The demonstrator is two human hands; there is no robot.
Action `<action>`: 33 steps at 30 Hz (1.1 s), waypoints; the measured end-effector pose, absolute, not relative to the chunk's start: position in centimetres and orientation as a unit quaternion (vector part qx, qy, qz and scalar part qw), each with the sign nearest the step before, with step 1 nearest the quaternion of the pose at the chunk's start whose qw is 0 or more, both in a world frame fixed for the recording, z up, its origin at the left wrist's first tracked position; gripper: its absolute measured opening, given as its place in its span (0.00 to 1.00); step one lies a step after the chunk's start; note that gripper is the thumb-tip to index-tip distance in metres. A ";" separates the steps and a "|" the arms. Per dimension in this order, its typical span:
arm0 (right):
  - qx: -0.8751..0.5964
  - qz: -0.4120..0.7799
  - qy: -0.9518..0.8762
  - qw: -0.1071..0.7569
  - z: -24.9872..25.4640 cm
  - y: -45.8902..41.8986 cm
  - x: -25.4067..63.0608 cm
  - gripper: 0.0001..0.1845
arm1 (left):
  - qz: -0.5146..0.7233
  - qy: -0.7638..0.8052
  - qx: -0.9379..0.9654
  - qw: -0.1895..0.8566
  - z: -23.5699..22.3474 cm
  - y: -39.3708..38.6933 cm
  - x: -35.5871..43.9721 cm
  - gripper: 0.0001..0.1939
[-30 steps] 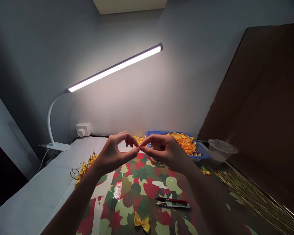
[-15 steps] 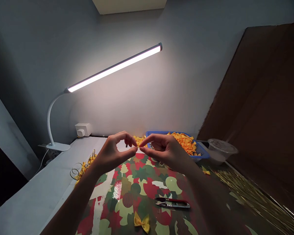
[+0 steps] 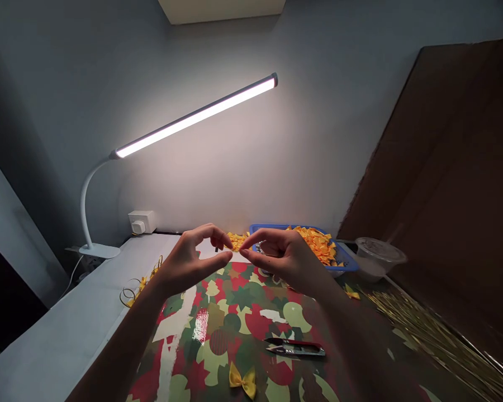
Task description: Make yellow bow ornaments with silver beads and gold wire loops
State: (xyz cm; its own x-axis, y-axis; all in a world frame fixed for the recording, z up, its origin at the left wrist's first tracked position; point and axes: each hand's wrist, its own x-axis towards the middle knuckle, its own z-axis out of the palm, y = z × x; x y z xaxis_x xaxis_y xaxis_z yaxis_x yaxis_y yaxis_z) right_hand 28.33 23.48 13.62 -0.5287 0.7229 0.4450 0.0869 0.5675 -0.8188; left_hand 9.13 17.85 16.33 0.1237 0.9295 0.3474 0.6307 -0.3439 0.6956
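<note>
Pinching grips of left hand (image 3: pixel 188 262) and right hand (image 3: pixel 285 259) nearly meet.

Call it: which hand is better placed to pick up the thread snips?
Right, probably. The right hand is almost directly above the thread snips, and neither hand visibly holds anything. The left hand is farther off, across the patterned mat.

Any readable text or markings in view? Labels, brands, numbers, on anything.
No readable text anywhere.
Wall socket: no marking legible, too small.
Snips: no lettering legible, too small.
Blue tray: no text visible.
</note>
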 end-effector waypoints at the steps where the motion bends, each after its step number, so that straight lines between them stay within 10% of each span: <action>1: -0.257 0.385 -0.784 0.412 13.6 23.5 28.3 0.11 | 0.386 0.540 0.723 0.194 16.3 17.8 9.1 0.07; 33: -0.256 0.378 -0.789 0.411 13.8 23.3 28.2 0.13 | 0.411 0.502 0.734 0.202 16.3 18.0 10.1 0.06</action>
State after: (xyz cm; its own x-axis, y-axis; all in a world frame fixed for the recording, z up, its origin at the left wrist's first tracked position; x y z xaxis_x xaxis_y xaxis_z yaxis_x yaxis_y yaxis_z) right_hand 28.21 23.34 13.80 -0.5318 0.7139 0.4557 0.0933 0.5841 -0.8063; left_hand 10.09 17.95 16.25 0.1580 0.9027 0.4002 0.5715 -0.4141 0.7085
